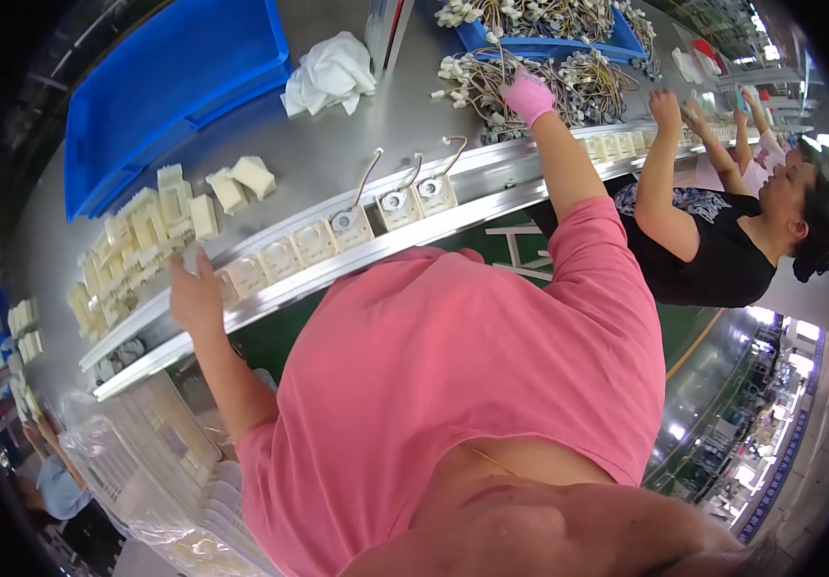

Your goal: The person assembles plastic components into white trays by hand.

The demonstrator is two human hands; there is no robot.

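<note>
My left hand, bare and with its fingers apart, is at the left end of a row of cream plastic housings set in a metal rail. Whether it touches the end housing I cannot tell. Three housings farther right hold small round grey motors with wire leads sticking up. My right hand, in a pink glove, reaches to a pile of small wired parts with white connectors. Its fingers are bent in among the wires, and what they grip is hidden.
Loose cream housings are heaped beyond the rail. Behind stand a blue tray, a crumpled white cloth and a blue bin of wired parts. A co-worker in black sits at my right. Plastic-wrapped trays stand lower left.
</note>
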